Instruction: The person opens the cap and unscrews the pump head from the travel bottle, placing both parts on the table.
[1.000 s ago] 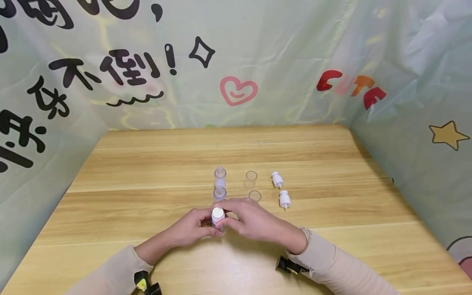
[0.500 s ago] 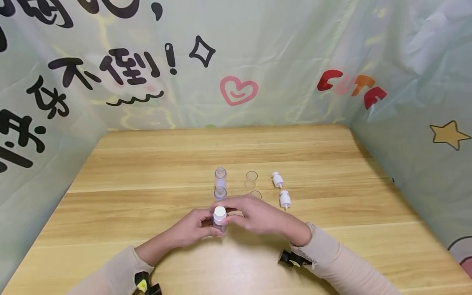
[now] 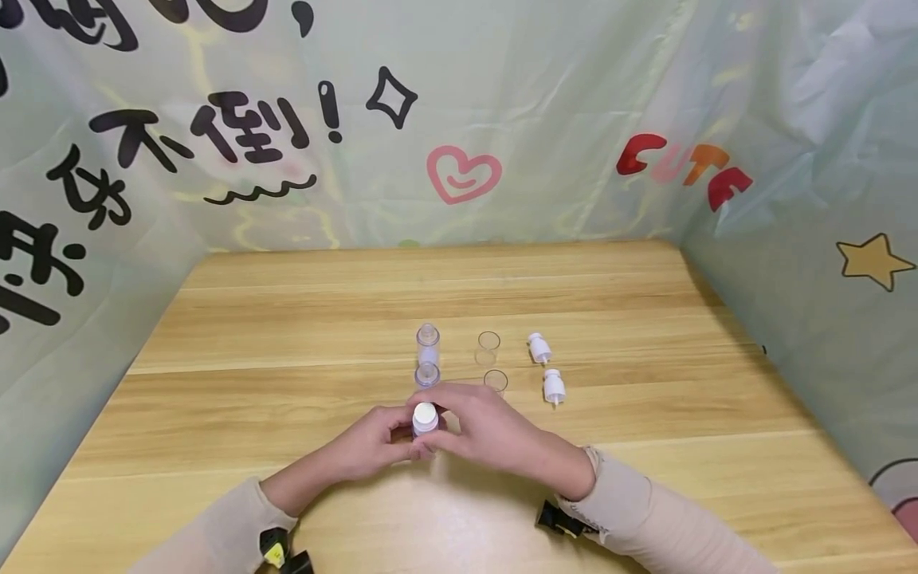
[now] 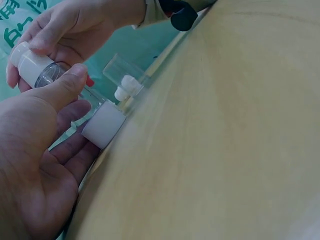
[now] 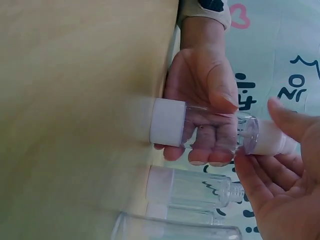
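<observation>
In the head view my left hand (image 3: 364, 445) holds a small clear bottle upright near the front middle of the table. Its transparent body (image 5: 210, 125) and white base (image 5: 168, 122) show in the right wrist view, the thumb on one side and the fingers on the other. On the bottle's neck sits a white pump head (image 3: 425, 414). My right hand (image 3: 495, 426) has its thumb and fingers around that pump head. In the left wrist view the pump head (image 4: 34, 65) meets the clear shoulder of the bottle, and the right thumb lies against it.
Two more clear bottles (image 3: 428, 351) without pumps stand just beyond my hands. Right of them are two clear caps (image 3: 488, 351), the nearer partly behind my right hand. Two white pump heads (image 3: 554, 387) lie farther right on the wooden table (image 3: 287, 319).
My right hand shifts slightly right, then back left and down, staying at the pump head. The bottle tips a little with it. My left hand stays nearly still.
</observation>
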Motion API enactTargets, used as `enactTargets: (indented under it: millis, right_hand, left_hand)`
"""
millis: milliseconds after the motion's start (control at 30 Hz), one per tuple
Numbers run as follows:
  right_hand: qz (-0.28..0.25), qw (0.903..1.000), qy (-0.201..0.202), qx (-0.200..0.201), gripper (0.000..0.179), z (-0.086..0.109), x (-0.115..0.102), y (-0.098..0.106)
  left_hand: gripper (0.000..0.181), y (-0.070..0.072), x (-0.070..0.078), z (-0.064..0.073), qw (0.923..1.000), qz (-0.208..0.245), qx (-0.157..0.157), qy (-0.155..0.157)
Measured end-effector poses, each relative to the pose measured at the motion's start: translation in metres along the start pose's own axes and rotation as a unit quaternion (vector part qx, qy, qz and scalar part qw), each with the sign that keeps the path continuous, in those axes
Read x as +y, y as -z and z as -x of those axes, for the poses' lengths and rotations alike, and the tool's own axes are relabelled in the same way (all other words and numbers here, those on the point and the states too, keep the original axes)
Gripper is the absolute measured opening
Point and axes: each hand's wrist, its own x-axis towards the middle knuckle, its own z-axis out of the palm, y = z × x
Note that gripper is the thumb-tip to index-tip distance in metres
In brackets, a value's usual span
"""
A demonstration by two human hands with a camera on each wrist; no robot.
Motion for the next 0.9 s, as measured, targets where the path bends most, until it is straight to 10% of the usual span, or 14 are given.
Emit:
enactTargets:
  millis: [533, 900]
  right_hand:
    - [-0.106, 0.9909, -0.041, -0.073, 0.032, -0.001, 0.008, 0.011]
    - [-0.081, 0.9923, -0.036, -0.086, 0.035, -0.001, 0.012, 0.024]
  left_hand:
    - [0.032, 0.001, 0.002, -0.001, 0.9994, 0.02, -0.024, 0.015]
    - [0.035, 0.002, 0.003, -0.002, 0.9986, 0.038, -0.027, 0.025]
